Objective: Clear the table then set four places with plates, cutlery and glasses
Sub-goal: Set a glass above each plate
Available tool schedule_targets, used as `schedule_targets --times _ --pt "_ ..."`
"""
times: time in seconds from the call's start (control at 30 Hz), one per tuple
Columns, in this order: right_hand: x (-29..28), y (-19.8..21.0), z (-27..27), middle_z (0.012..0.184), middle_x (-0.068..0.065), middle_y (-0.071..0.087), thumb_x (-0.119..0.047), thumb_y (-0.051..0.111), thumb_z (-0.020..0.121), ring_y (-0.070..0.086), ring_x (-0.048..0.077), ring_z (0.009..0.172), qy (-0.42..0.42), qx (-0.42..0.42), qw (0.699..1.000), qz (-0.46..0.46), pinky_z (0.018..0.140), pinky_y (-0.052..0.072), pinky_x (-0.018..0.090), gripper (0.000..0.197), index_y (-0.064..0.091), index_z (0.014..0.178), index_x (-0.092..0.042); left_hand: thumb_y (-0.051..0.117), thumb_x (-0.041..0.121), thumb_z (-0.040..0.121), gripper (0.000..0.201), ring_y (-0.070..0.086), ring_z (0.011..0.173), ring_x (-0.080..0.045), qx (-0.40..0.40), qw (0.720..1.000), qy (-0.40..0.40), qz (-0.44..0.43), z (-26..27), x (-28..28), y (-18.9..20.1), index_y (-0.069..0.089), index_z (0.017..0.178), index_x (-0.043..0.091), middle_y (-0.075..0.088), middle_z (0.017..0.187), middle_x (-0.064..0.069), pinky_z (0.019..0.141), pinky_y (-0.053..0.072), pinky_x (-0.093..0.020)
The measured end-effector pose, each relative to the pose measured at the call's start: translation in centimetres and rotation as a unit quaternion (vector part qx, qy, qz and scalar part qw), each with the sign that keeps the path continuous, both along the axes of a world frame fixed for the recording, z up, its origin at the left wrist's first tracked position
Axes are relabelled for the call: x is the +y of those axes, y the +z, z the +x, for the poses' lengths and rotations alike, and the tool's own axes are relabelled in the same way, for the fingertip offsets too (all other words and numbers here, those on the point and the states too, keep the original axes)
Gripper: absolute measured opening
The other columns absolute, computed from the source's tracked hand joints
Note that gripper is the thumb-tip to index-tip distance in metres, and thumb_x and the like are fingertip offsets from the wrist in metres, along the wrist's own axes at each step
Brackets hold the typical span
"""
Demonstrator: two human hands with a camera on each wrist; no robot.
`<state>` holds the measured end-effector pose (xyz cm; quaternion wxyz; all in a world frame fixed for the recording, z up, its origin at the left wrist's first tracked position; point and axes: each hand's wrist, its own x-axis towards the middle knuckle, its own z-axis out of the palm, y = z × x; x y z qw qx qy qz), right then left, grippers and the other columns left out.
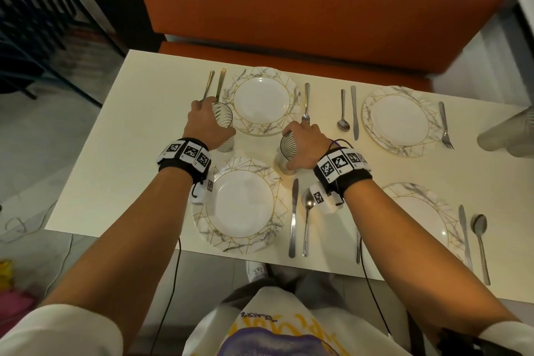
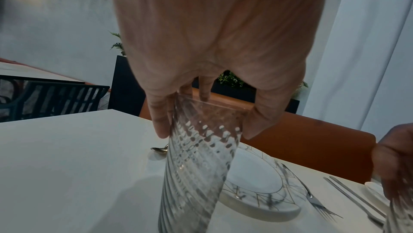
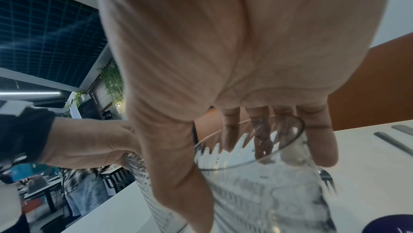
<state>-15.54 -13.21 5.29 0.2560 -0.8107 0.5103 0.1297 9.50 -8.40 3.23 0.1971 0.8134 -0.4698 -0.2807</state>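
Observation:
Several white plates with gold lines lie on the white table (image 1: 115,153), cutlery beside each. My left hand (image 1: 206,123) grips a ribbed clear glass (image 1: 224,124) from above, just left of the far left plate (image 1: 261,101); in the left wrist view fingers and thumb wrap the glass (image 2: 196,162) near its rim. My right hand (image 1: 304,144) grips a second ribbed glass (image 1: 287,156) between the far left plate and the near left plate (image 1: 242,205). The right wrist view shows fingers and thumb round this glass (image 3: 257,175). Whether either glass stands on the table I cannot tell.
A far right plate (image 1: 400,120) and a near right plate (image 1: 419,211) have cutlery beside them. A knife (image 1: 294,217) and spoon (image 1: 307,220) lie right of the near left plate. An orange bench (image 1: 318,3) runs behind the table. Blurred glasses (image 1: 508,136) show at the right edge.

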Motion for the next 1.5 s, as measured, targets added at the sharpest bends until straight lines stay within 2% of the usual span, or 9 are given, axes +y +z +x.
schedule_targets --times 0.23,0.4,0.63,0.77,1.0,1.07,1.17,1.37,1.5 --pt "0.5 -0.1 -0.3 0.137 0.006 0.044 -0.034 0.084 0.065 0.042 0.029 0.124 -0.008 0.001 1.0 -0.005 0.095 0.049 0.043 0.087 0.038 0.139 -0.025 0.084 0.029 0.076 0.097 0.041 0.139 -0.04 -0.026 0.999 -0.005 0.017 -0.4 0.2 0.2 0.03 0.156 0.014 0.034 0.151 -0.017 0.11 0.044 -0.058" --pt "0.4 0.7 -1.3 0.151 0.009 0.037 -0.051 0.083 0.069 0.035 0.034 0.135 -0.042 -0.037 0.998 -0.002 0.106 0.041 0.048 0.101 0.029 0.15 -0.024 0.082 0.051 0.076 0.103 0.04 0.138 -0.04 -0.108 0.994 -0.025 0.015 -0.7 0.2 1.5 0.029 0.156 0.014 0.038 0.152 -0.018 0.112 0.038 -0.059" --pt "-0.7 2.7 -7.0 0.134 0.002 0.052 -0.06 0.078 0.071 0.043 0.025 0.127 -0.106 -0.136 0.985 -0.008 0.099 0.039 0.038 0.083 0.045 0.141 -0.029 0.074 0.048 0.081 0.08 0.043 0.135 -0.038 -0.101 0.989 -0.065 -0.088 -5.8 -1.8 4.7 0.044 0.147 0.014 0.048 0.146 -0.017 0.111 0.038 -0.057" --pt "-1.2 4.0 -12.6 0.127 0.001 0.06 -0.052 0.078 0.077 0.056 0.019 0.116 -0.154 -0.189 0.97 -0.02 0.096 0.05 0.037 0.066 0.056 0.132 -0.022 0.073 0.04 0.086 0.063 0.051 0.127 -0.029 -0.05 0.982 -0.139 -0.116 -12.5 -4.5 5.9 0.053 0.14 0.016 0.059 0.132 -0.009 0.107 0.044 -0.047" --pt "-3.2 5.1 -27.1 0.114 -0.001 0.065 -0.035 0.075 0.086 0.057 0.01 0.095 -0.252 -0.234 0.935 -0.089 0.085 0.047 0.023 0.039 0.065 0.12 -0.018 0.069 0.037 0.093 0.043 0.06 0.112 -0.018 -0.004 0.956 -0.277 -0.099 -29.7 -9.9 7.7 0.059 0.132 0.022 0.064 0.117 0.006 0.097 0.054 -0.042" --pt "-4.3 5.2 -31.9 0.111 -0.001 0.066 -0.034 0.075 0.086 0.058 0.01 0.092 -0.275 -0.232 0.927 -0.108 0.087 0.05 0.027 0.035 0.067 0.117 -0.019 0.066 0.041 0.092 0.04 0.062 0.107 -0.017 0.001 0.947 -0.307 -0.092 -34.9 -11.6 7.8 0.06 0.128 0.026 0.065 0.112 0.01 0.098 0.053 -0.045" --pt "-6.7 5.0 -39.1 0.109 0.002 0.066 -0.03 0.074 0.087 0.057 0.011 0.09 -0.298 -0.214 0.921 -0.131 0.091 0.052 0.034 0.032 0.067 0.115 -0.017 0.067 0.035 0.094 0.034 0.064 0.102 -0.014 0.023 0.937 -0.339 -0.08 -42.9 -14.0 8.1 0.063 0.126 0.023 0.067 0.109 0.008 0.095 0.053 -0.038" --pt "-12.2 4.2 -51.3 0.114 0.007 0.065 -0.031 0.075 0.08 0.062 0.023 0.102 -0.331 -0.129 0.92 -0.166 0.095 0.051 0.043 0.042 0.065 0.118 -0.018 0.069 0.03 0.094 0.036 0.063 0.105 -0.016 0.039 0.919 -0.383 -0.083 -56.4 -19.6 7.4 0.062 0.128 0.021 0.065 0.114 0.004 0.091 0.055 -0.037" --pt "-15.6 3.1 -56.8 0.133 0.008 0.055 -0.044 0.068 0.069 0.046 0.032 0.127 -0.327 -0.041 0.929 -0.17 0.106 0.042 0.046 0.066 0.052 0.131 -0.025 0.074 0.033 0.089 0.055 0.058 0.119 -0.021 0.023 0.912 -0.402 -0.08 -62.9 -23.0 5.9 0.055 0.139 0.019 0.056 0.132 -0.003 0.104 0.05 -0.045"
